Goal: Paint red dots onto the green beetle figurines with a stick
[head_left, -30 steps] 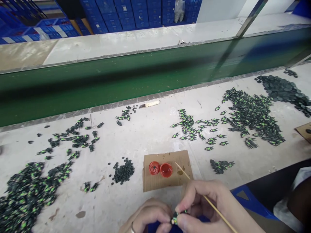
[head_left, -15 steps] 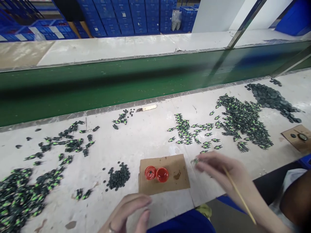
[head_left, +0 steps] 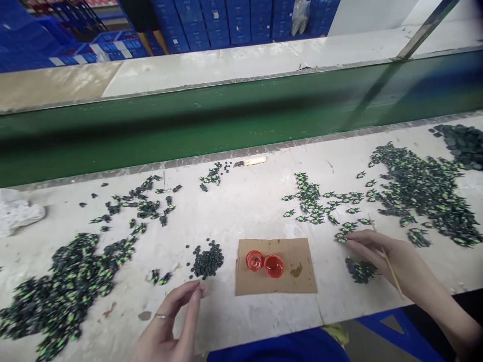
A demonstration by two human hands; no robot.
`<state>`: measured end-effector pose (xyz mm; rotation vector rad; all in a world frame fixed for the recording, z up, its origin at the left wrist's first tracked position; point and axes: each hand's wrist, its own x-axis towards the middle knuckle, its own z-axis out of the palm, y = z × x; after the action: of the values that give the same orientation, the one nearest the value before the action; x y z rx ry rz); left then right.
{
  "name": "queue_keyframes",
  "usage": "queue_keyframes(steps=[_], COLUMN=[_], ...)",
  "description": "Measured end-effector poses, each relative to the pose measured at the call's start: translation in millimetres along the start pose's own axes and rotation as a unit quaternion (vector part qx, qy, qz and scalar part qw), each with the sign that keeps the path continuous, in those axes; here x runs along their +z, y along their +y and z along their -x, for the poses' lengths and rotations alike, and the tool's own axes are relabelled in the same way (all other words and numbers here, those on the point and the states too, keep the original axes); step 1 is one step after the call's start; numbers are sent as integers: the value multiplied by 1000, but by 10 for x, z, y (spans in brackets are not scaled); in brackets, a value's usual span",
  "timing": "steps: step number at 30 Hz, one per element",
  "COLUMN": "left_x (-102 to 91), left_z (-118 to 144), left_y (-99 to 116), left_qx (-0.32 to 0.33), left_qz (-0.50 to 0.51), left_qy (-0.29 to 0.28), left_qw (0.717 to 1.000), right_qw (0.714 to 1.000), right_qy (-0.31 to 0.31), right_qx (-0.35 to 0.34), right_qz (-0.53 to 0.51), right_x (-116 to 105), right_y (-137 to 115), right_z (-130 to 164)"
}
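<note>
Nearest us, left hand (head_left: 171,327) hovers over the front edge of the white worktable (head_left: 245,211), ring on one finger, thumb and fingers loosely pinched toward each other with nothing visible between them; fingertips sit just short of the small pile of dark discs (head_left: 207,262). Right hand (head_left: 381,254) is stretched out flat over the table on the right, thin wooden stick (head_left: 388,269) tucked along the fingers, fingertips touching a green-and-black part (head_left: 341,238) at the near end of the loose row. A small clump of dark parts (head_left: 358,271) lies partly under that hand. Between our hands: cardboard square (head_left: 277,266) with two small red caps (head_left: 264,263) touching side by side, one with a dark speck inside, plus a brownish stain on the cardboard next to them. Near left, big heap of green-and-black parts (head_left: 64,286); two strays (head_left: 160,277) just left of the discs. Further back, scattered clusters left of centre (head_left: 139,203), a tight group right of centre (head_left: 311,198), a large spread on the right (head_left: 418,193), and plain dark discs at the far right edge (head_left: 462,143). White rag (head_left: 18,213) at far left. Beyond the table, green conveyor belt (head_left: 226,120), then stacked blue crates (head_left: 226,22).
</note>
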<state>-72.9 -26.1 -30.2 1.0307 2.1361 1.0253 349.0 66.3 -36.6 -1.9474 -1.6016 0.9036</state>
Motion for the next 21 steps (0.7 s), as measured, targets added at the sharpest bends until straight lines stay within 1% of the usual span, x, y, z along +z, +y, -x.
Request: queue_keyframes(steps=[3, 6, 9, 11, 13, 18, 21], left_x=[-49, -45, -21, -6, 7, 20, 9], left_z=[-95, -167, -214, -234, -243, -227, -207], left_y=[-81, -84, -101, -135, -172, -205, -164], left_qx=[64, 110, 154, 183, 203, 249, 283], left_qz=[-81, -107, -149, -177, -202, -235, -247], left_qy=[-10, -17, -30, -49, -59, -52, -59], left_qw=[995, 988, 976, 966, 956, 938, 925], right_qw=[999, 996, 994, 992, 989, 983, 979], right_qy=[21, 38, 24, 0, -3, 67, 83], right_qx=[-25, -47, -71, -95, -115, -114, -123], right_qz=[35, 62, 79, 88, 95, 128, 143], right_x=[30, 16, -41, -91, -133, -171, -171], right_y=[-39, -97, -95, -65, -47, -157, -216], right_z=[-155, -296, -353, -339, -298, -152, -77])
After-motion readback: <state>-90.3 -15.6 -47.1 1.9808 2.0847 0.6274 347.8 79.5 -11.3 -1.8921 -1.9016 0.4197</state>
